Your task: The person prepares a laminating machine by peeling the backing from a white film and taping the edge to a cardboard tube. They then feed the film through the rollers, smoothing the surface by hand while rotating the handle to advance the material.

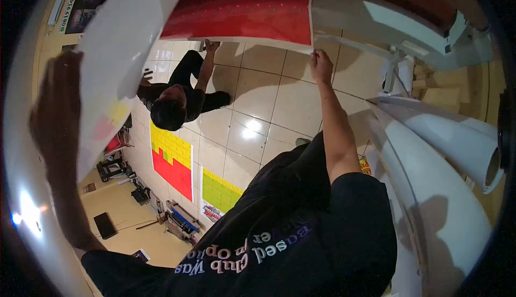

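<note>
A red printed sheet (pixel 242 15) with a white border hangs from the large-format printer (pixel 387 20). My right hand (pixel 321 66) pinches the sheet's lower corner, its arm stretched forward. On the left, a white sheet (pixel 126 34) curls up close to the camera, with faint yellow and pink showing near its bottom. My left hand (pixel 59 95) is raised in shadow against this white sheet, its fingers closed at the edge. Another person (pixel 172 106) in dark clothes crouches beyond, one hand (pixel 212 45) up at the red sheet's lower border.
Large white rolls (pixel 457 141) lean at the right. Yellow-and-red (pixel 172 160) and yellow-and-green (pixel 220 189) printed sheets lie over the tiled floor (pixel 252 90). Equipment (pixel 113 167) stands along the wall at lower left, near a dark screen (pixel 105 225).
</note>
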`<state>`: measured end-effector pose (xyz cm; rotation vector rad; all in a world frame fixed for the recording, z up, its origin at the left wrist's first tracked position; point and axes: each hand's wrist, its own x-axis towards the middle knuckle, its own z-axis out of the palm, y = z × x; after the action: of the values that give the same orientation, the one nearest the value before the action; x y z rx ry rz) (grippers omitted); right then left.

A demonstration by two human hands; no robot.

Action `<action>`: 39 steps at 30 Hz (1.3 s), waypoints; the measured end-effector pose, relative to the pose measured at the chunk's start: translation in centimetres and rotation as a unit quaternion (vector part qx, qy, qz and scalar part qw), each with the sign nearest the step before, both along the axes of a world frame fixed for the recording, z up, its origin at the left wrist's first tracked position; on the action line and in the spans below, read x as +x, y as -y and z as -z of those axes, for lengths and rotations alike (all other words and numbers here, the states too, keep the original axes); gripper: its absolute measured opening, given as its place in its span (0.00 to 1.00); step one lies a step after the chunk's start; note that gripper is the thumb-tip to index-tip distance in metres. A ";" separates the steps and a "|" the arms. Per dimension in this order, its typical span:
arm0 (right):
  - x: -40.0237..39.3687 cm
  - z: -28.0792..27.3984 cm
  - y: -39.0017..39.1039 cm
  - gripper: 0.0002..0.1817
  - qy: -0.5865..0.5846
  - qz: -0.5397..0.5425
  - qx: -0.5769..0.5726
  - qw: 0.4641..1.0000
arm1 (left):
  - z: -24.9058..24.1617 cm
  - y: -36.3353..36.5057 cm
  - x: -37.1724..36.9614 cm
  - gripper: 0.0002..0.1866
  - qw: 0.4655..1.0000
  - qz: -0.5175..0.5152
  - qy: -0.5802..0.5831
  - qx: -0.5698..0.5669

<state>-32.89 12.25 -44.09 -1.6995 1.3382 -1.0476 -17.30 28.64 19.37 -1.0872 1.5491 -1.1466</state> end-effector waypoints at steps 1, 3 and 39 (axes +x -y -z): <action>0.3 0.1 -0.1 0.08 0.003 0.016 0.000 1.000 | -1.1 0.3 -0.2 0.20 0.995 0.038 0.090 0.021; 0.8 0.4 0.2 0.09 0.011 0.019 0.038 0.999 | -2.4 1.2 -0.2 0.15 0.997 0.043 0.057 0.011; 0.7 3.9 4.1 0.14 -0.072 -0.020 0.068 0.995 | -4.7 5.5 0.2 0.21 0.982 0.157 -0.101 0.036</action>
<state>-32.22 8.17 -48.03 -1.7180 1.4272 -0.8044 -17.14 23.18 24.05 -0.9561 1.9596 -1.2057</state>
